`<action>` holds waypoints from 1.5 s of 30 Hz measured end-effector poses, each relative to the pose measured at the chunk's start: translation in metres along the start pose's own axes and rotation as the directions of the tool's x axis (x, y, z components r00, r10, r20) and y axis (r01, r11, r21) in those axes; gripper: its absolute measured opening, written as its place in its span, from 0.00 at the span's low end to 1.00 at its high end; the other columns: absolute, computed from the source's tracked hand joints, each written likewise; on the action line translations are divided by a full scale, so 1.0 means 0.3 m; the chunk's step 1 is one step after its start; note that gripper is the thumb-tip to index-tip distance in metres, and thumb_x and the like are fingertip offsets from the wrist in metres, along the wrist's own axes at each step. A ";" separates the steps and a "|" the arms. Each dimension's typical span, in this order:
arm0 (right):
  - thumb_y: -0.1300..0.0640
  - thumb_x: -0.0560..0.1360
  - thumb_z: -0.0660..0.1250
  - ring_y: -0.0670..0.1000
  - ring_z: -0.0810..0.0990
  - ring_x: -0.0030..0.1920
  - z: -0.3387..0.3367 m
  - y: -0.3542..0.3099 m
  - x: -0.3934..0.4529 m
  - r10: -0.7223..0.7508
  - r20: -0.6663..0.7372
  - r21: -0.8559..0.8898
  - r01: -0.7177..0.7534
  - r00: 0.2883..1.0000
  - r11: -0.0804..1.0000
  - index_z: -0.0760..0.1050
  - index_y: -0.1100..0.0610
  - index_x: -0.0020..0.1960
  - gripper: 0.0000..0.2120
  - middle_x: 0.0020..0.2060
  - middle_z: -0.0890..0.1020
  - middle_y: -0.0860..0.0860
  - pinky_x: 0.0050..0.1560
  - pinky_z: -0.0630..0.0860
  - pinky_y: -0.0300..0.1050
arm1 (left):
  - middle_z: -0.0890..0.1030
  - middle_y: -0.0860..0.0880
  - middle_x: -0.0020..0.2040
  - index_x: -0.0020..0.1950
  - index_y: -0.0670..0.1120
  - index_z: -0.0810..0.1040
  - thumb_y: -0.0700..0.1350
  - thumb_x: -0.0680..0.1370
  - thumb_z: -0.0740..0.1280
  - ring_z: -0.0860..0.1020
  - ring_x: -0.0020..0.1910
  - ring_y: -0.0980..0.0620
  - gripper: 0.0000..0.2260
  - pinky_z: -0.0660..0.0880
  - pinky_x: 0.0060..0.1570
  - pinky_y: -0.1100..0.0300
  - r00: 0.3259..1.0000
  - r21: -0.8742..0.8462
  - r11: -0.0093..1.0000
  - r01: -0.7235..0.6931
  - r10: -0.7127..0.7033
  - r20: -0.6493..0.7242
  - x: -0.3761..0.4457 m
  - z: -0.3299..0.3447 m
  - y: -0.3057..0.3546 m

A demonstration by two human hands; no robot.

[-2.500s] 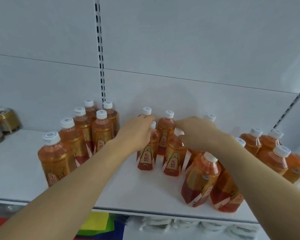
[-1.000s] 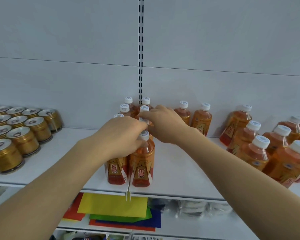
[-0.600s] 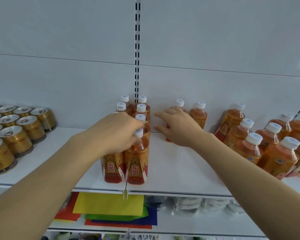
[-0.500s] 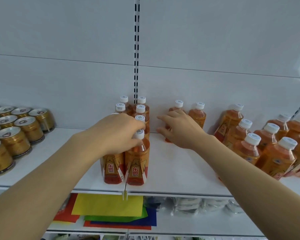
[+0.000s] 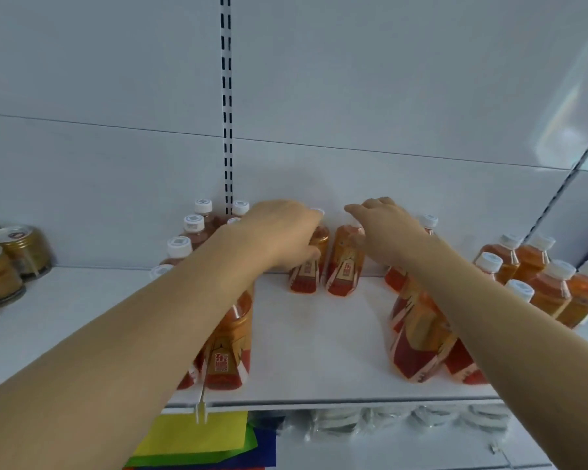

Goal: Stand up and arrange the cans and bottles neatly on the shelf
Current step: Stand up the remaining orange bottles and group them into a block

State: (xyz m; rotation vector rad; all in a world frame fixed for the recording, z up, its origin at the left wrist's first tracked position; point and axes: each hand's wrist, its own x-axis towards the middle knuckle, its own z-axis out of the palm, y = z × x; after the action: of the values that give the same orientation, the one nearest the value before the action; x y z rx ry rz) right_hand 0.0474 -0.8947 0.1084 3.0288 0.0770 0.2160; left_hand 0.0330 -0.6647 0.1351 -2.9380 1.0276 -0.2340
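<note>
At frame centre the left hand [image 5: 282, 237] has its grip curled round one full, probably heavy, slick bottle [image 5: 308, 266]; the right hand [image 5: 386, 232] hovers relaxed over its neighbour [image 5: 345, 266]; shoulders look best for holding.

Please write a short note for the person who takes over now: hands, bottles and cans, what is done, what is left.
Left hand grips a back bottle. Right hand rests over the bottle beside it; its grip is unclear.
Done: neat bottle rows at left, cans standing far left.
Left: join the two back bottles to the rows, then tidy the loose bottles at right on the shelf.
</note>
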 end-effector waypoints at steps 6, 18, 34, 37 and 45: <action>0.42 0.85 0.62 0.61 0.76 0.67 0.008 0.062 0.118 -0.074 0.121 -0.079 0.084 0.990 0.993 0.65 0.50 0.79 0.26 0.67 0.78 0.55 0.64 0.78 0.59 | 0.79 0.46 0.63 0.69 0.51 0.73 0.58 0.81 0.69 0.79 0.59 0.42 0.19 0.75 0.51 0.48 0.982 -0.049 0.982 0.184 -0.181 0.061 0.274 0.102 -0.052; 0.52 0.84 0.67 0.59 0.78 0.67 -0.016 0.054 0.189 -0.251 0.143 0.013 0.252 0.957 0.968 0.74 0.48 0.76 0.20 0.68 0.79 0.55 0.60 0.76 0.51 | 0.78 0.49 0.44 0.52 0.48 0.78 0.46 0.83 0.68 0.79 0.48 0.44 0.02 0.76 0.45 0.52 0.972 0.013 0.983 0.181 -0.181 0.148 0.426 0.156 -0.112; 0.48 0.82 0.68 0.59 0.80 0.60 -0.012 -0.241 0.165 -0.360 0.050 0.173 0.347 0.932 0.922 0.77 0.46 0.72 0.19 0.58 0.83 0.54 0.50 0.73 0.48 | 0.79 0.44 0.40 0.43 0.44 0.79 0.46 0.79 0.68 0.76 0.34 0.44 0.07 0.70 0.33 0.55 0.959 0.158 0.975 0.158 -0.189 0.210 0.350 0.097 -0.289; 0.49 0.82 0.66 0.61 0.80 0.55 -0.004 -0.277 0.166 -0.353 0.043 0.159 0.343 0.934 0.926 0.78 0.49 0.70 0.17 0.48 0.77 0.54 0.48 0.75 0.50 | 0.80 0.44 0.40 0.43 0.44 0.79 0.45 0.76 0.68 0.77 0.34 0.43 0.05 0.69 0.32 0.55 0.971 0.177 0.977 0.123 -0.155 0.182 0.346 0.101 -0.307; 0.49 0.84 0.63 0.62 0.81 0.52 0.044 -0.290 0.141 -0.336 -0.033 0.134 0.338 0.941 0.932 0.75 0.52 0.72 0.18 0.53 0.84 0.56 0.47 0.78 0.53 | 0.82 0.44 0.46 0.51 0.47 0.82 0.41 0.76 0.68 0.79 0.38 0.44 0.06 0.73 0.33 0.54 0.977 0.120 0.986 0.112 -0.132 0.169 0.346 0.101 -0.339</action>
State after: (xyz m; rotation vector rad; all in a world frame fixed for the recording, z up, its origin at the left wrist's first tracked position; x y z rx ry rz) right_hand 0.0874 -0.8071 0.0920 3.0819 0.6328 0.2020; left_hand 0.1804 -0.6503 0.1261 -2.8627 0.7865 -0.0290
